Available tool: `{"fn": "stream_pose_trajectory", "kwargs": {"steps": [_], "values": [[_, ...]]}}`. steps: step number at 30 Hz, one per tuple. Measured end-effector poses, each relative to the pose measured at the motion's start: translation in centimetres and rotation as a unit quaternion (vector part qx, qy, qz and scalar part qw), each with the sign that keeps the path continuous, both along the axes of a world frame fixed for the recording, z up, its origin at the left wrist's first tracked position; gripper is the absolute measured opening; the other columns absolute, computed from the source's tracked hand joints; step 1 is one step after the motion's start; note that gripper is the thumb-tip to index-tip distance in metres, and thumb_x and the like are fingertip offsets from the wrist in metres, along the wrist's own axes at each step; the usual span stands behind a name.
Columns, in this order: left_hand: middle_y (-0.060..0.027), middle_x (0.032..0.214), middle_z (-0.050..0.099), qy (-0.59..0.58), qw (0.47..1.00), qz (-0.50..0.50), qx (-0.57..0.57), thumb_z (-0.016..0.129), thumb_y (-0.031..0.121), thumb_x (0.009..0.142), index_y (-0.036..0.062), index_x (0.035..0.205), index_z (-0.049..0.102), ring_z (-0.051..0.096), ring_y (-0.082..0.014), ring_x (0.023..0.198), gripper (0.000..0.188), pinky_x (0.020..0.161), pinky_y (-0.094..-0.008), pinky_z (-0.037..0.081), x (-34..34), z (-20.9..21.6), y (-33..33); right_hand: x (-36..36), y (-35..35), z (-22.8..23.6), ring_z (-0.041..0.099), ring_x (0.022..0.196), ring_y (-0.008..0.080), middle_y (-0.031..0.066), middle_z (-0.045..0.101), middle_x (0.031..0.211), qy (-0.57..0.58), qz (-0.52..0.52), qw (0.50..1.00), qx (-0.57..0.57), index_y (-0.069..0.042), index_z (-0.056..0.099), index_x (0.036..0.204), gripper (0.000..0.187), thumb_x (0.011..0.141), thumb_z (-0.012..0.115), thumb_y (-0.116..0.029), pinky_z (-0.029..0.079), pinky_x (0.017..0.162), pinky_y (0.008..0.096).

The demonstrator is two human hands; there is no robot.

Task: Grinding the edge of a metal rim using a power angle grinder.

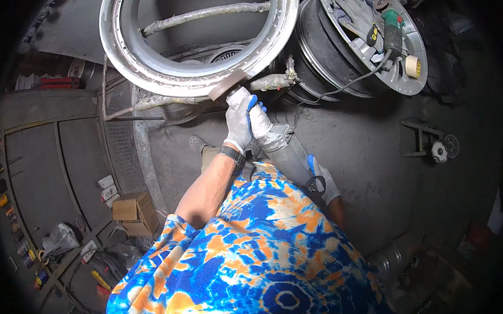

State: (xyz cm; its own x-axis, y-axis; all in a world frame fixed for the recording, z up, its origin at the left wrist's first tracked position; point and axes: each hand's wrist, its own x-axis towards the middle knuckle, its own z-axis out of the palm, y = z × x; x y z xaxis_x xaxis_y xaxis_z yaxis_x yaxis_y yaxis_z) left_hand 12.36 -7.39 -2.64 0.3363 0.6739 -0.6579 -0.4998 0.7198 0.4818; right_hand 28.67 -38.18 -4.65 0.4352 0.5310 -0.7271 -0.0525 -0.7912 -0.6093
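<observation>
My left hand point(243, 122), in a white and blue work glove, wraps around the white-taped neck of a large grey angle grinder point(285, 155). Farther back, my right hand point(324, 180) grips the grinder's grey body from the right, its fingers partly hidden. The brown grinding wheel point(227, 85) looks smeared, as if spinning. It meets the near lower edge of a big silver wheel rim ring point(154, 76). This ring lies across tape-wrapped bars point(206, 14) of a stand.
At the right, another wheel rim point(412, 82) carries a green and grey power tool point(393, 30), a tape roll point(413, 67) and gloves. Its cord point(354, 80) hangs toward me. A small metal stand point(415, 138) stands right; a cardboard box point(136, 214) sits left, beside a metal frame point(60, 156).
</observation>
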Motion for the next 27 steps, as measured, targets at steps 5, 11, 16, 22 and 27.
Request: {"fn": "stream_pose_trajectory", "kwargs": {"steps": [5,11,16,22,27], "values": [[-0.0111,0.087,0.07,-0.011,0.995,-0.077,0.063,0.074,0.021,0.094,0.0023,0.1,0.067,0.072,-0.0249,0.075,0.021,0.071,-0.0395,0.063,2.6,1.0,0.6,-0.6,0.1,3.1,0.067,0.111,0.0305,0.0254,0.072,0.117,0.055,-0.071,0.996,-0.015,0.009,0.065,0.128,0.086,0.105,0.038,-0.069,0.048,0.1,0.0374],[-0.0129,0.088,0.07,-0.013,0.997,-0.064,0.037,0.072,0.019,0.095,0.0044,0.103,0.066,0.072,-0.0274,0.076,0.018,0.073,-0.0418,0.063,1.9,0.5,0.6,-0.2,0.9,3.5,0.066,0.113,0.0283,0.0242,0.071,0.119,0.081,-0.089,0.992,-0.023,0.008,0.063,0.133,0.08,0.106,0.042,-0.065,0.048,0.101,0.0373],[-0.0133,0.089,0.07,-0.023,0.999,-0.034,0.002,0.074,0.02,0.093,0.0029,0.104,0.065,0.071,-0.0257,0.073,0.021,0.07,-0.0401,0.062,1.5,0.3,0.6,0.3,-1.5,-0.3,0.067,0.114,0.0355,0.0266,0.071,0.119,0.024,-0.012,0.996,0.086,0.007,0.065,0.129,0.077,0.107,0.041,-0.062,0.049,0.101,0.0399],[-0.0144,0.091,0.071,-0.036,0.995,-0.072,0.055,0.072,0.021,0.094,0.0042,0.106,0.064,0.072,-0.0286,0.078,0.022,0.071,-0.0427,0.063,2.5,0.5,0.8,0.8,1.2,4.1,0.067,0.114,0.0361,0.0251,0.071,0.12,0.029,-0.069,0.996,-0.037,0.005,0.066,0.128,0.073,0.107,0.042,-0.061,0.049,0.101,0.0407],[-0.0141,0.091,0.071,-0.039,0.999,-0.037,0.005,0.072,0.021,0.094,0.0045,0.107,0.065,0.072,-0.0289,0.078,0.022,0.073,-0.0436,0.064,1.6,0.2,0.6,1.1,1.7,4.0,0.067,0.109,0.0256,0.0212,0.073,0.118,0.047,-0.064,0.996,-0.033,0.006,0.067,0.127,0.075,0.106,0.044,-0.063,0.05,0.098,0.0368]]}}
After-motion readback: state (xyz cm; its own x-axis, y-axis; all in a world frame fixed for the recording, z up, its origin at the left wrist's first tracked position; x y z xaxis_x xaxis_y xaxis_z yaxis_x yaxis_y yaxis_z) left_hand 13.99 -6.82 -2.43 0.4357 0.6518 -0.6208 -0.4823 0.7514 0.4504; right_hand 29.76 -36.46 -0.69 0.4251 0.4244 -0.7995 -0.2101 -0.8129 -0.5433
